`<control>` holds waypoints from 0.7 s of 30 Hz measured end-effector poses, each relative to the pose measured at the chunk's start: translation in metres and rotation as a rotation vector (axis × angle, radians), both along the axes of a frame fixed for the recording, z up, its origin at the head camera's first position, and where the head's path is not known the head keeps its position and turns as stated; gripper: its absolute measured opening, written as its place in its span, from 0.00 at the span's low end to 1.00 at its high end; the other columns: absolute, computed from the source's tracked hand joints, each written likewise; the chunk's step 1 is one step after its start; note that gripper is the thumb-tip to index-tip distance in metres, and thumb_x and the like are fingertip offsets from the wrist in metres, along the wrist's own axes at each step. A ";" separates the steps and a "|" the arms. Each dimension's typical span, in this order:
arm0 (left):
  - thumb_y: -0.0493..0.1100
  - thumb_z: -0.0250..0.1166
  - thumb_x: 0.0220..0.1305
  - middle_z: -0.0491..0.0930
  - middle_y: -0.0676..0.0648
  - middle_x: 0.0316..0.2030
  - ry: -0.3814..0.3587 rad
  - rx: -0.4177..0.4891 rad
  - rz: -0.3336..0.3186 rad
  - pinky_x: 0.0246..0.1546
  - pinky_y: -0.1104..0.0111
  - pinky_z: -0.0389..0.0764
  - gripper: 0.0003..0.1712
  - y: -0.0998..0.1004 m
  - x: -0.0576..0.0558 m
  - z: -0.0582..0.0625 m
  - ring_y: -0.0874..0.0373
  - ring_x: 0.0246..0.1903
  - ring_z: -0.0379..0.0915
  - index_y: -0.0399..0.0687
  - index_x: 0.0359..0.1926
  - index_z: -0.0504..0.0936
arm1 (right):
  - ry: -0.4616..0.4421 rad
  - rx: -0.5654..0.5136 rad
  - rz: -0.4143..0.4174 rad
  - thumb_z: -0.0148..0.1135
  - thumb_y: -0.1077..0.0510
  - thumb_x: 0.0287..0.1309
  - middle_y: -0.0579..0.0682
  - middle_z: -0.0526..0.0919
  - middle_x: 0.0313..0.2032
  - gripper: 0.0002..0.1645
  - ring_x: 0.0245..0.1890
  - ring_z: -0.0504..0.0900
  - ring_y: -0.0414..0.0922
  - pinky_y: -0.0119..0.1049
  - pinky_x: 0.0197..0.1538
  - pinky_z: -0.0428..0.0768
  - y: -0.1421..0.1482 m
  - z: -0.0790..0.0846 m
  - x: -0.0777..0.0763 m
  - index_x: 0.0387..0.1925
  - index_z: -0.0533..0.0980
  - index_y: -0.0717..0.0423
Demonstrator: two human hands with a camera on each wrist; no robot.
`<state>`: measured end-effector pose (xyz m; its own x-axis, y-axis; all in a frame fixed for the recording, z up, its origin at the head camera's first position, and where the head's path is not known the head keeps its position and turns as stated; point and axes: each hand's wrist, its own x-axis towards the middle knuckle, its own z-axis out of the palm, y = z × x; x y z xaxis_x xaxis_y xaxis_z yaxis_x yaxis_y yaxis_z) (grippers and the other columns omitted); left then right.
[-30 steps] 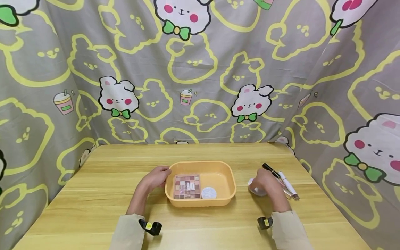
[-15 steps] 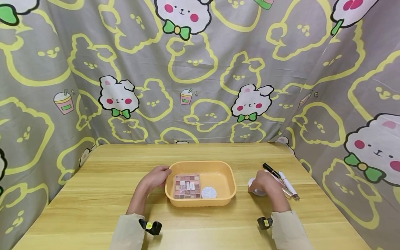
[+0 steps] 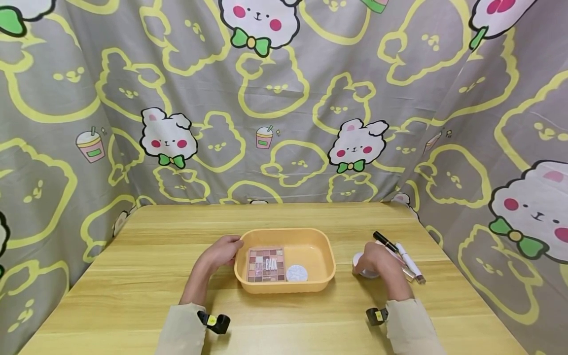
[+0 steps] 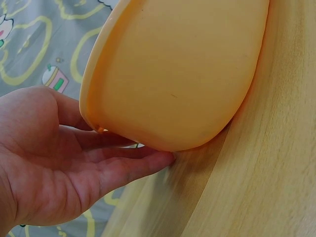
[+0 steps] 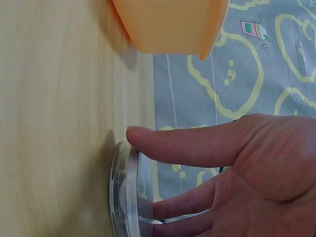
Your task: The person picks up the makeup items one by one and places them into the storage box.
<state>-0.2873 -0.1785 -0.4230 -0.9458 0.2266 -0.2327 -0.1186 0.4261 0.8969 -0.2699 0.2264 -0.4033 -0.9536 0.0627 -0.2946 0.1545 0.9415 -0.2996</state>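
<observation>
A light-orange plastic tray [image 3: 310, 286] stands on the table in the head view. It contains an eyeshadow palette [image 3: 262, 271] and a round white marbled disc [image 3: 296, 273]. My left hand [image 3: 222, 251] grips its left end; in the left wrist view the fingers lie along the outside and one digit passes behind the rim. Right of the tray, my right hand [image 3: 377, 259] holds a low round case [image 5: 131, 192] with clear sides and a pale rim. The right wrist view has the thumb on the case's edge and fingers at its far side.
Beside the right hand lie a black tube [image 3: 384, 241] with a gold band, a white pen-like tube [image 3: 409, 262] and a partly hidden clear tube [image 3: 408, 272]. A patterned curtain [image 3: 293, 98] surrounds the wooden table [image 3: 186, 222] at the back and sides.
</observation>
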 end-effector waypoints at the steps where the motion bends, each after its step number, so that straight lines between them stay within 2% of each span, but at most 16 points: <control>1: 0.43 0.44 0.79 0.79 0.35 0.53 0.000 -0.001 -0.001 0.44 0.60 0.83 0.30 0.000 0.000 0.000 0.52 0.46 0.79 0.28 0.74 0.61 | 0.000 -0.003 0.002 0.79 0.52 0.43 0.54 0.76 0.29 0.24 0.31 0.76 0.50 0.50 0.37 0.80 0.000 0.000 0.000 0.29 0.75 0.65; 4: 0.43 0.44 0.80 0.79 0.34 0.55 0.002 0.000 -0.002 0.45 0.60 0.84 0.30 0.000 0.000 0.000 0.51 0.48 0.79 0.27 0.74 0.60 | -0.003 -0.017 -0.001 0.79 0.54 0.43 0.53 0.75 0.28 0.22 0.29 0.75 0.49 0.47 0.36 0.79 0.001 0.000 0.001 0.27 0.74 0.64; 10: 0.43 0.44 0.80 0.79 0.34 0.51 -0.003 0.002 -0.005 0.43 0.61 0.83 0.31 0.000 -0.001 0.000 0.51 0.45 0.79 0.27 0.74 0.59 | -0.011 -0.020 -0.009 0.78 0.53 0.43 0.53 0.74 0.28 0.22 0.30 0.75 0.50 0.61 0.40 0.79 0.002 0.000 -0.001 0.26 0.74 0.62; 11: 0.43 0.44 0.80 0.79 0.35 0.52 -0.001 0.000 -0.004 0.44 0.61 0.83 0.31 0.000 -0.001 0.000 0.52 0.46 0.79 0.27 0.74 0.60 | -0.010 -0.021 -0.008 0.78 0.53 0.42 0.53 0.74 0.28 0.22 0.30 0.75 0.50 0.61 0.40 0.79 0.002 0.000 -0.001 0.26 0.74 0.62; 16: 0.43 0.44 0.80 0.79 0.34 0.54 0.001 -0.003 -0.005 0.45 0.61 0.84 0.30 0.000 -0.001 0.000 0.51 0.48 0.79 0.27 0.74 0.60 | 0.022 -0.048 0.006 0.77 0.56 0.40 0.52 0.72 0.26 0.20 0.27 0.73 0.48 0.46 0.34 0.78 0.003 -0.002 0.000 0.23 0.73 0.61; 21: 0.42 0.44 0.80 0.78 0.33 0.58 0.004 -0.001 -0.009 0.47 0.58 0.85 0.30 -0.001 -0.001 -0.001 0.49 0.51 0.79 0.27 0.73 0.61 | 0.082 -0.055 0.014 0.76 0.55 0.37 0.52 0.72 0.23 0.20 0.25 0.72 0.48 0.44 0.32 0.78 0.003 -0.003 0.001 0.19 0.71 0.58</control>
